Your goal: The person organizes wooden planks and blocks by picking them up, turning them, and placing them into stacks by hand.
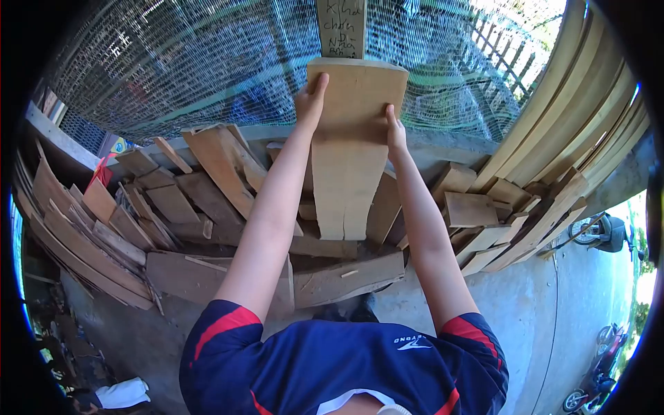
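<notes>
A wide, pale wooden board (351, 166) stands upright in front of me, its top end raised near a post with handwriting (342, 31). My left hand (311, 104) grips its left edge close to the top, thumb on the near face. On the opposite edge, a little lower, my right hand (395, 135) holds the board with its thumb along the side. The fingers of both hands are mostly hidden behind the wood. A crack runs up from the board's lower end, which reaches down among other wood pieces.
Wood offcuts (197, 197) lean on the left, with more pieces (470, 209) on the right. Long planks (553, 117) stand at the right. Mesh netting (207, 69) hangs behind a low wall. Motorbikes (598, 373) stand on the concrete floor (512, 311). White cloth (123, 393) shows lower left.
</notes>
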